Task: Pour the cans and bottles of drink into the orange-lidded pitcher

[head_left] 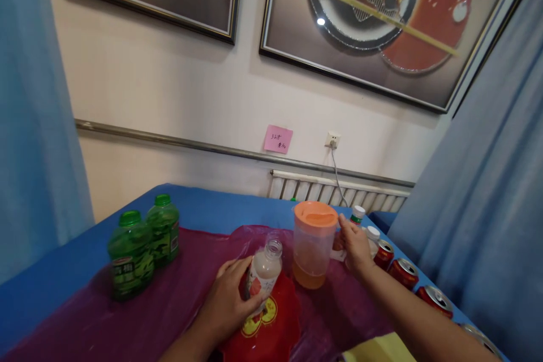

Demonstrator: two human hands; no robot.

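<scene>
- Left hand (227, 300), lower centre: grasping uncapped clear plastic bottle (263, 274) of pale drink.
- Right hand (354, 246): gripping handle of translucent orange-lidded plastic pitcher (313, 249) holding shallow orange liquid.

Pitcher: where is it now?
Head view: the pitcher stands centre-right on the purple sheet, right hand on its handle, beside the uncapped bottle in the left hand.

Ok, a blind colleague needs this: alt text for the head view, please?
The left hand grips an uncapped bottle of pale drink while the right hand holds the handle of an orange-lidded pitcher; two green bottles stand to the left, red cans to the right.
</scene>
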